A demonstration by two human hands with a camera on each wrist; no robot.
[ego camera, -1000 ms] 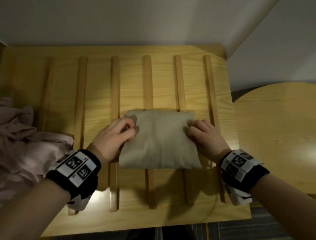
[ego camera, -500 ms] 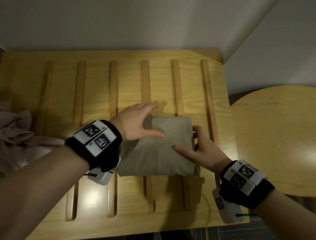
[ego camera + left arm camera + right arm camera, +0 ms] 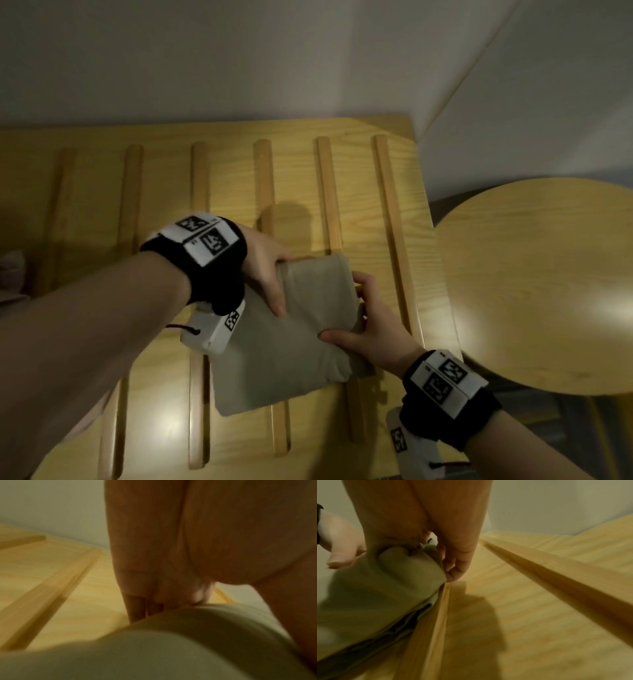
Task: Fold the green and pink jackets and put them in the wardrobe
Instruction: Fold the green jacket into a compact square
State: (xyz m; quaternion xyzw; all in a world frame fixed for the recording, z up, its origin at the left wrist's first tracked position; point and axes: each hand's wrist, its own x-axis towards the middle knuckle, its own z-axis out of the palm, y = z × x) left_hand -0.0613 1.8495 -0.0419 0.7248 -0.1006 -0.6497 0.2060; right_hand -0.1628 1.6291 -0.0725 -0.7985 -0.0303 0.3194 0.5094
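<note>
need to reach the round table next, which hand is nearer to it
Right. The right hand grips the folded green jacket on its table-side edge; the left hand grips its far side from the round table.

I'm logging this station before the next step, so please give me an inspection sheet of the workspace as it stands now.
Surface: slatted wooden platform, raised strips running front to back.
Job's things: folded green jacket tilted, its far end lifted; pink jacket only just visible at the left edge.
Clutter: nothing seen.
Hands: left hand grips the jacket's far left corner; right hand grips its right edge, thumb on top.
Cables: short cords on the wrist cameras.
Surroundings: round wooden table to the right; plain walls; wardrobe not in view.
</note>
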